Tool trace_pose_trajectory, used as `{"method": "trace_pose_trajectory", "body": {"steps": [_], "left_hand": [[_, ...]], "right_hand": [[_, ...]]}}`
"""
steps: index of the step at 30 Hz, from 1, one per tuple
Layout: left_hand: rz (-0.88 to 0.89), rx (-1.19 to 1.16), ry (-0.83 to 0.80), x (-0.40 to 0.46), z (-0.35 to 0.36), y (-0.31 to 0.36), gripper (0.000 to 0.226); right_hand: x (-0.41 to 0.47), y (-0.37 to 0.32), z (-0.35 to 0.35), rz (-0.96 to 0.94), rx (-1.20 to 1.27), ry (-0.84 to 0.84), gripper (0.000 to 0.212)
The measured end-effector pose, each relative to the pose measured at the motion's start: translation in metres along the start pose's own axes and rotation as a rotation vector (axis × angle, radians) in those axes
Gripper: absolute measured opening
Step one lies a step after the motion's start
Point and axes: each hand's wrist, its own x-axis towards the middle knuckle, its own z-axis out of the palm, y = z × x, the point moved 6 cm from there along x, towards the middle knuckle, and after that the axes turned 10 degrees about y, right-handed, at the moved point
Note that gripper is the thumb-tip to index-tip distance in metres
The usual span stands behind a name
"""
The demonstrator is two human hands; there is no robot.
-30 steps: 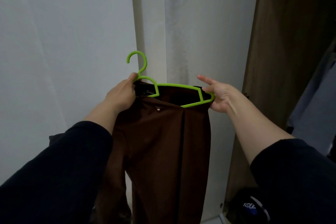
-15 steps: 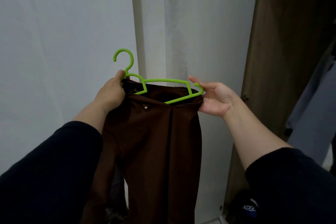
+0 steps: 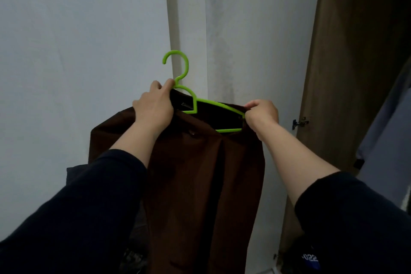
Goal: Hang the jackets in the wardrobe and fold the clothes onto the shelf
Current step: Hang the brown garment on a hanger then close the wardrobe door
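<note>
A dark brown jacket [image 3: 200,184] hangs on a bright green plastic hanger [image 3: 213,104] in front of a white wall. My left hand [image 3: 153,107] grips the hanger at the base of its hook, together with the jacket's collar. At the hanger's right end, my right hand [image 3: 261,113] pinches the jacket's shoulder. The jacket's left shoulder spreads out behind my left forearm. The jacket's lower part runs out of view.
An open brown wardrobe door [image 3: 347,73] with a metal hinge [image 3: 300,122] stands at the right. Grey-blue clothes [image 3: 387,135] hang inside the wardrobe at the far right. A dark bag with white digits [image 3: 310,258] lies at the bottom right.
Hanger and jacket shifted slightly right and up in view. My right hand went from open fingers at the hanger's end to a pinch on the shoulder. The jacket's left shoulder has spread out.
</note>
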Motion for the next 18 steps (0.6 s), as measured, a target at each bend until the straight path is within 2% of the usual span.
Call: {"method": "trace_pose_trajectory", "body": {"steps": [4,8,13,14,18], "left_hand": [[-0.076,-0.022,0.013,-0.003,0.002,0.012,0.05],[-0.092,-0.11,0.031,-0.006,0.007,0.033,0.052],[0.012,-0.316,0.102,-0.005,0.015,0.054,0.04],[0.046,-0.354,0.107,-0.006,0.017,0.061,0.038],[0.15,-0.473,0.133,-0.01,0.022,0.099,0.033]], "right_hand": [[-0.001,-0.004,-0.004,-0.045,0.036,-0.002,0.03],[-0.012,-0.022,-0.005,-0.237,0.055,0.017,0.034],[-0.01,-0.036,-0.033,-0.634,-0.481,0.181,0.031],[-0.006,-0.036,-0.036,-0.69,-0.53,0.163,0.029],[0.001,-0.032,-0.038,-0.766,-0.491,-0.097,0.022]]}}
